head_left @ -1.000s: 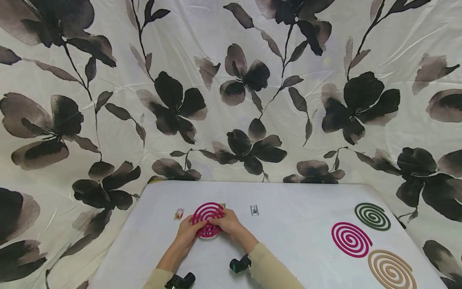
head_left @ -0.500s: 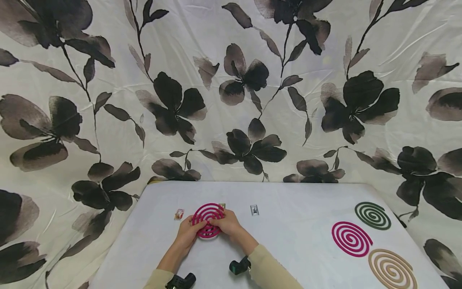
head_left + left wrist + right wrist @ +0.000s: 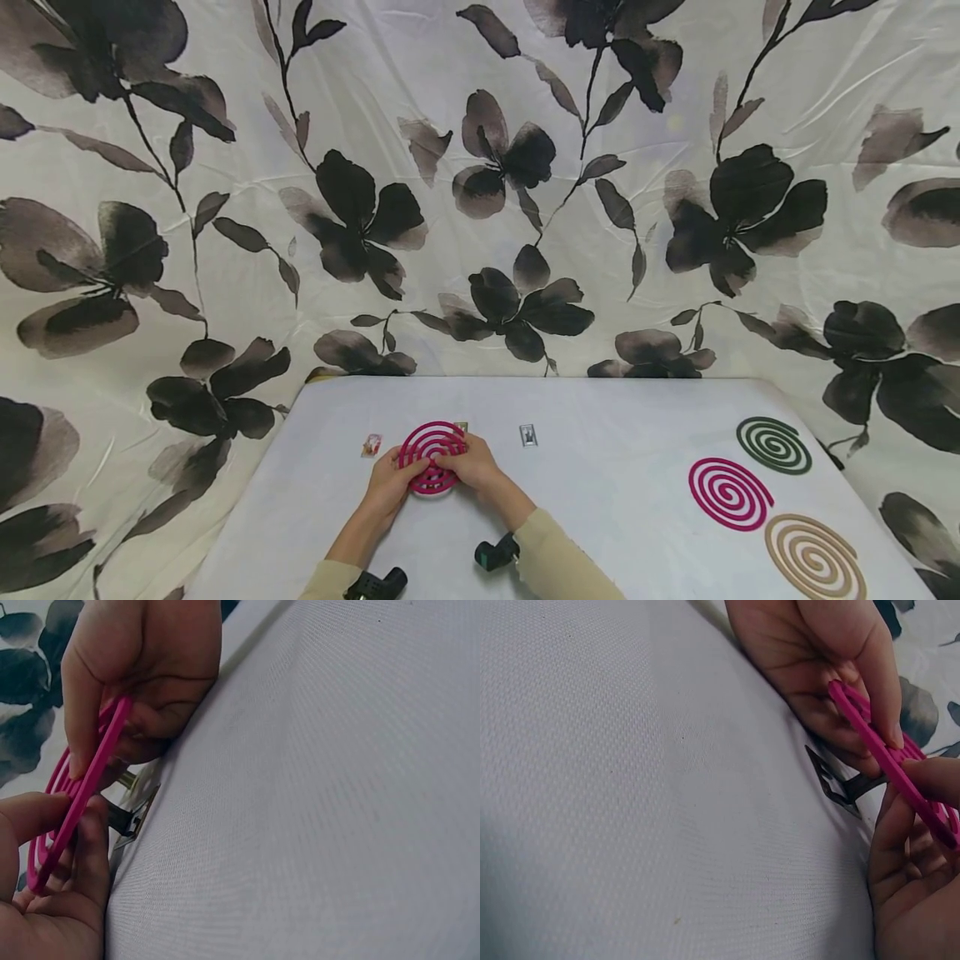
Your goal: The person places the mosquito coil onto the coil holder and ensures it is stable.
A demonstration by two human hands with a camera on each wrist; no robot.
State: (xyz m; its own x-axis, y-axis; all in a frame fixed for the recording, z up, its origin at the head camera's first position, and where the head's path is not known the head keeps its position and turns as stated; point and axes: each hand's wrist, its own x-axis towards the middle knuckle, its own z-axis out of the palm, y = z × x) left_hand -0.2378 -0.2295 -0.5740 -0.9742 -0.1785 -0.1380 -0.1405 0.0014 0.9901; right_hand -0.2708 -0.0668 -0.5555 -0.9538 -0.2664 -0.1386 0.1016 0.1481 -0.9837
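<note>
My left hand (image 3: 385,486) and right hand (image 3: 477,463) pinch a pink mosquito coil (image 3: 433,490) from both sides, thumbs on its upper face near the middle. In both wrist views the coil (image 3: 96,761) is tilted edge-on, with fingers under it. Beneath it, a small dark metal coil stand (image 3: 831,784) has its flat base by the white cloth and its upright tab reaching toward the coil's underside. The tab's upper end is hidden by the coil and fingers, so I cannot tell whether it is joined to the coil.
At the right of the white table (image 3: 615,500) lie a green coil (image 3: 757,425), another pink coil (image 3: 694,492) and a tan coil (image 3: 771,550). Behind the hands lie a reddish small piece (image 3: 372,445), a grey metal stand (image 3: 528,436) and a partly hidden yellowish piece (image 3: 462,426).
Both hands keep the same hold on the pink coil and barely move. The head view has shifted very slightly.
</note>
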